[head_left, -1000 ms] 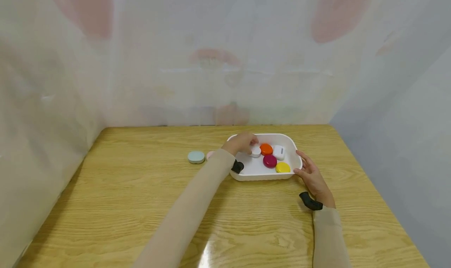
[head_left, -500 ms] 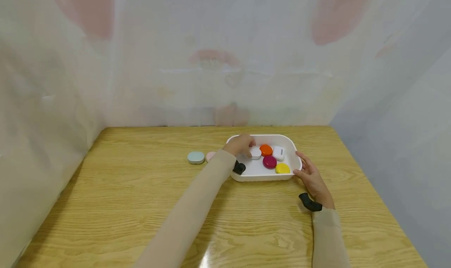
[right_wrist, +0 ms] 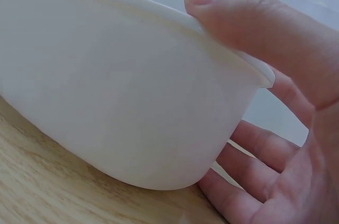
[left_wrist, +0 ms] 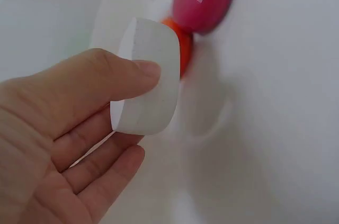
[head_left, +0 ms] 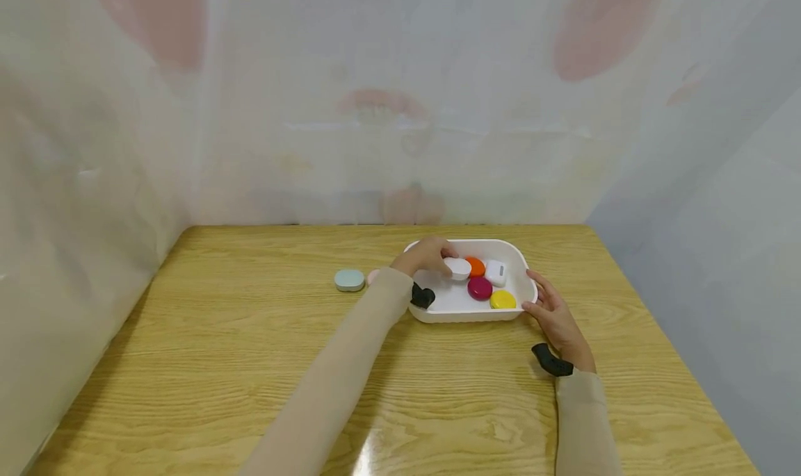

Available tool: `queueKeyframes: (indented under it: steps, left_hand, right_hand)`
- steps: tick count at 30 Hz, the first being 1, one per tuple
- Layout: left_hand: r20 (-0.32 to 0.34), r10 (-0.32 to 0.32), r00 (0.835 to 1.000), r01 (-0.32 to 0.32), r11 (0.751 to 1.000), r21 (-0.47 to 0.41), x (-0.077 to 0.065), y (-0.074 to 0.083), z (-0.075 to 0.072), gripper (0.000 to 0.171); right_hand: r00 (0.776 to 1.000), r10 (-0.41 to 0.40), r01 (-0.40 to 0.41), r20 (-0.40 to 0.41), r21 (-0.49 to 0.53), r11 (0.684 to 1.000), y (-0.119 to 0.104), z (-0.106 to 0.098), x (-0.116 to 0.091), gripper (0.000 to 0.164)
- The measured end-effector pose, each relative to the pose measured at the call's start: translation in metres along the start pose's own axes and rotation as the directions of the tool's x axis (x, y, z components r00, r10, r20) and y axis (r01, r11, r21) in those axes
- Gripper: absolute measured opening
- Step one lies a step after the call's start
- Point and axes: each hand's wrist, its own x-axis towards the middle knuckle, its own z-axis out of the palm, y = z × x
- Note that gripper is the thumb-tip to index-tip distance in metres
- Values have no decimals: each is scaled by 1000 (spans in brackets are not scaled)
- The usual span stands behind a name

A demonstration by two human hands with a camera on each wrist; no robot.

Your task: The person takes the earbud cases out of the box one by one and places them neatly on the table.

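Note:
My left hand [head_left: 428, 255] pinches a small white oval case [left_wrist: 153, 78] over the left half of a white tray [head_left: 450, 302]. In the left wrist view the thumb lies on the case's near side and the fingers are behind it. Beside the case in the tray are an orange rounded piece [head_left: 476, 266] and a dark pink one [head_left: 480, 288]. My right hand [head_left: 555, 317] holds the tray's right end. Its thumb is on the rim [right_wrist: 159, 9] and the other fingers lie against the outer wall, as the right wrist view shows.
Also in the tray are a white squarish case [head_left: 496, 273] with a grey mark and a yellow round piece [head_left: 503, 299]. Left of the tray, a pale green oval case [head_left: 349, 279] sits on the wooden table [head_left: 250, 365]; a pink piece [head_left: 373, 276] is partly behind the left sleeve.
The white oval case has shifted slightly right and up in my left hand's fingers, now covering part of the orange piece. My right hand and the tray have hardly moved.

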Motion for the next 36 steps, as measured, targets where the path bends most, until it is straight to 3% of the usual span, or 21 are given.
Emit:
queueKeyframes:
  steps: [7, 17, 24, 31, 36]
  left_hand:
    - [-41, 109, 993, -112, 989, -92, -8, 3, -12, 43]
    - [-160, 168, 973, -186, 976, -110, -40, -13, -21, 44]
    - [-238, 141, 961, -186, 966, -178, -72, -35, -24, 45]
    - [-311, 125, 942, -209, 944, -254, -101, -54, -36, 47]
    - [-336, 111, 935, -206, 942, -264, -117, -73, -46, 47]
  right_hand:
    - [1000, -17, 17, 14, 14, 1000, 1, -2, 1, 64]
    - [999, -30, 30, 18, 19, 999, 0, -4, 1, 64]
    - [1000, -12, 11, -10, -24, 1000, 1, -6, 1, 64]
    - [998, -60, 60, 3, 24, 998, 1, -6, 0, 61]
    - [997, -75, 75, 3, 40, 996, 0, -5, -1, 62]
